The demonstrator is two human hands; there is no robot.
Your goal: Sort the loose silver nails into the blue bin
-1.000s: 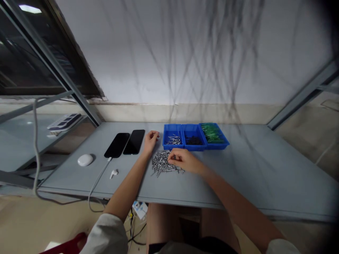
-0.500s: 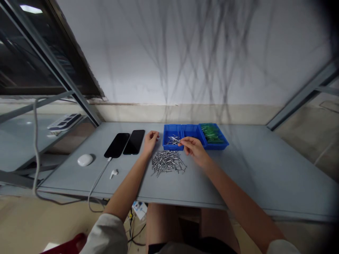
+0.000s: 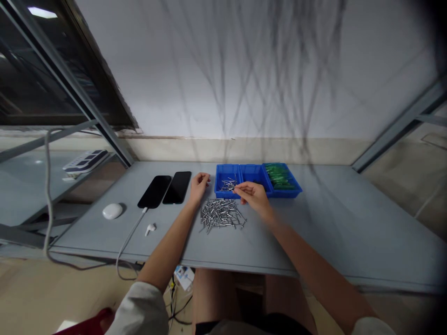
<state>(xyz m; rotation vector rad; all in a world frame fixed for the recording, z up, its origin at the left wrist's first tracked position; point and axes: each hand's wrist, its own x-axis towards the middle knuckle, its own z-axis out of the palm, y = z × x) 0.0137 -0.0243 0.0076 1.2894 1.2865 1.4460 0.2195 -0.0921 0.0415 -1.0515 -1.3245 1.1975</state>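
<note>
Silver, nail-like metal fasteners [image 3: 221, 214] lie in a loose pile on the grey table. Behind them stands a blue bin [image 3: 219, 194] with a smaller heap of the same fasteners [image 3: 228, 184] inside. My right hand [image 3: 254, 195] is over the bin's front right corner, thumb and fingers pinched close to that heap. Whether a fastener is between the fingertips is too small to tell. Left of the bin, my left hand [image 3: 199, 185] rests on the table with its fingers curled together. Anything inside its fingers is hidden.
A middle blue bin [image 3: 253, 171] adjoins a right bin holding green packets [image 3: 279, 176]. Two black phones, one phone [image 3: 154, 191] on a white cable and another phone [image 3: 177, 187], lie to the left. A white earbud [image 3: 150, 229] and a white case [image 3: 112, 211] lie nearer.
My right hand has dipped slightly toward the left bin's front corner. A fastener showing at its fingertips before is no longer distinct. My left hand has barely moved.
</note>
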